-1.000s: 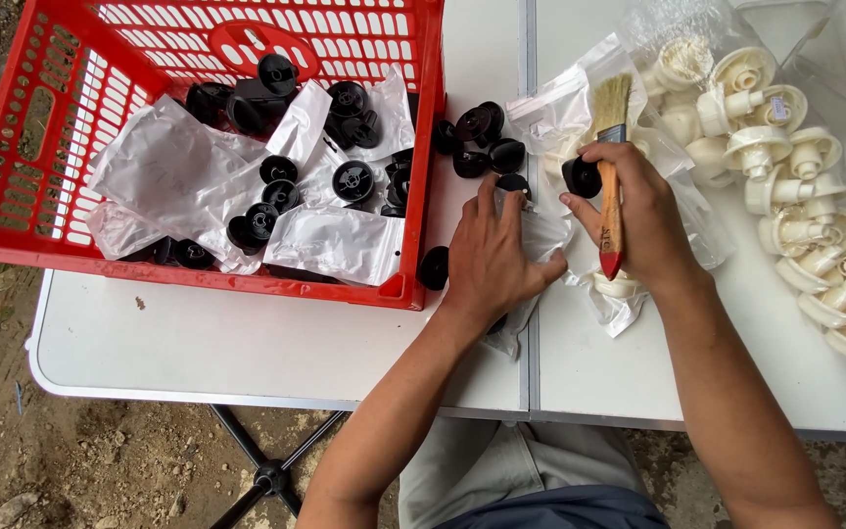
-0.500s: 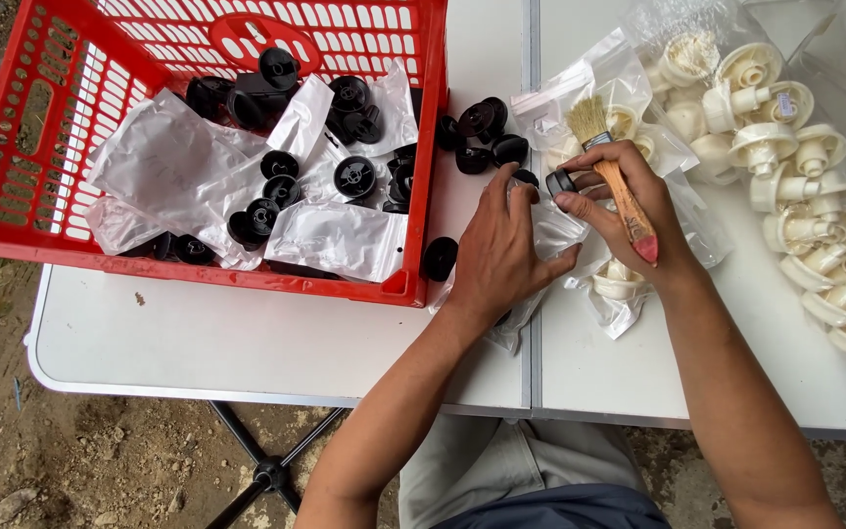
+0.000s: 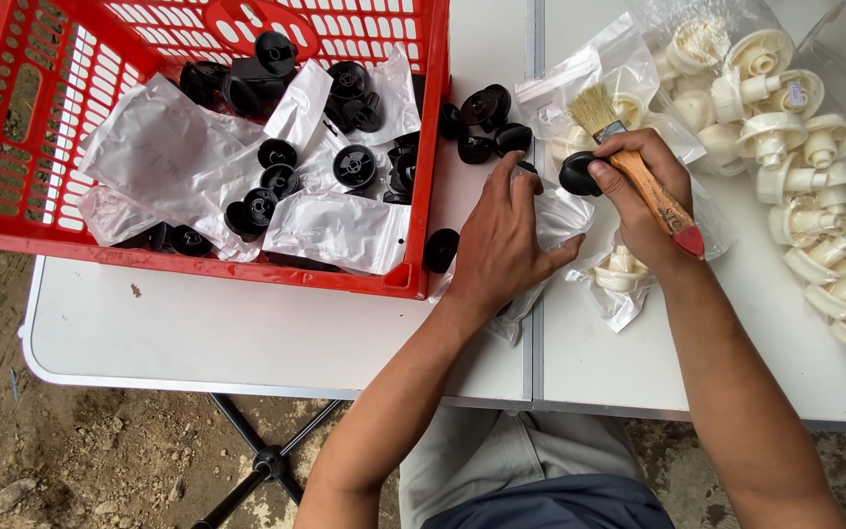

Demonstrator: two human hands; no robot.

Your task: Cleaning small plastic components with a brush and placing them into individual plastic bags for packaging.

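A white folding bench (image 3: 247, 333) with a centre seam carries a red plastic lattice crate (image 3: 423, 147). Just right of the crate lie loose black round plastic caps (image 3: 482, 122) and crumpled clear plastic bags (image 3: 560, 211). Further right of the crate sits a heap of cream plastic fittings (image 3: 815, 176).

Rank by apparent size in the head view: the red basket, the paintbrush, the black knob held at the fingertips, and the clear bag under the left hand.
1. red basket, by far the largest.
2. clear bag, partly hidden by the left hand, so its full extent is unsure.
3. paintbrush in the right hand.
4. black knob, smallest.
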